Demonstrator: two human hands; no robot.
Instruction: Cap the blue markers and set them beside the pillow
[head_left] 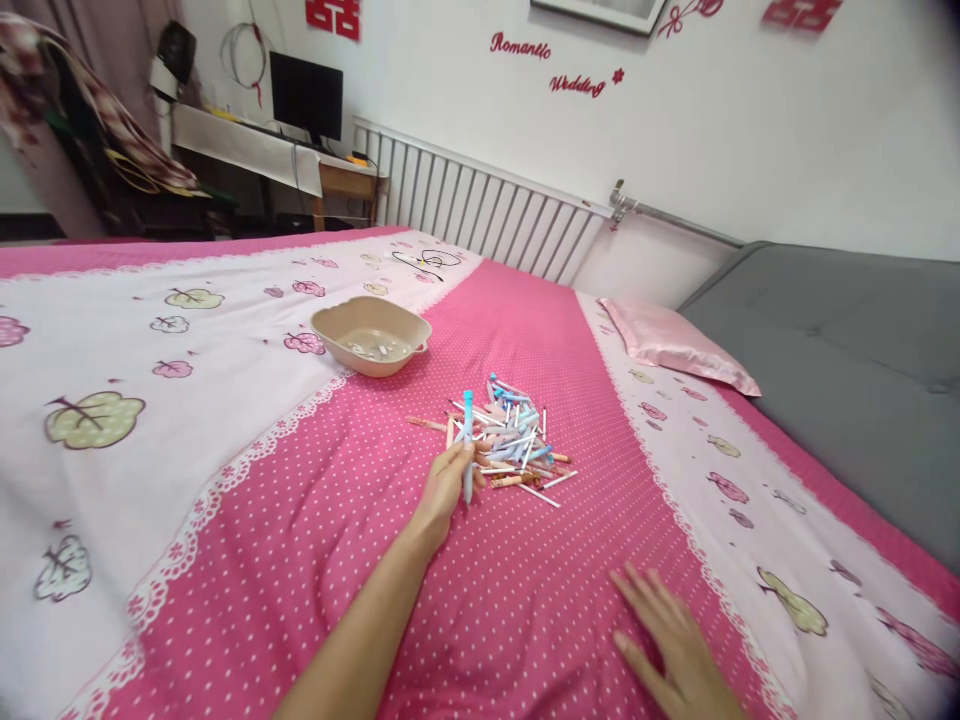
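My left hand point(448, 482) is closed around a light blue pen point(468, 425) with a bright blue top, held nearly upright at the near left side of a pile. That pile point(517, 435) is a loose heap of pens and thin white sticks in blue, white, pink and orange-brown, lying on the pink dotted bedspread point(570, 560). My right hand point(671, 640) rests low on the right over the bedspread, fingers spread, holding nothing; it is slightly blurred. Beyond the pile to the left sits a beige plastic basin point(371, 335) with small clear and white pieces at its bottom.
A black cable point(431, 262) lies on the far part of the bed. At the right are a pink satin pillow point(679, 345) and a grey padded headboard point(840, 370). Behind the bed's metal rail point(480, 200) is a wall; a desk with a monitor point(306, 95) stands back left.
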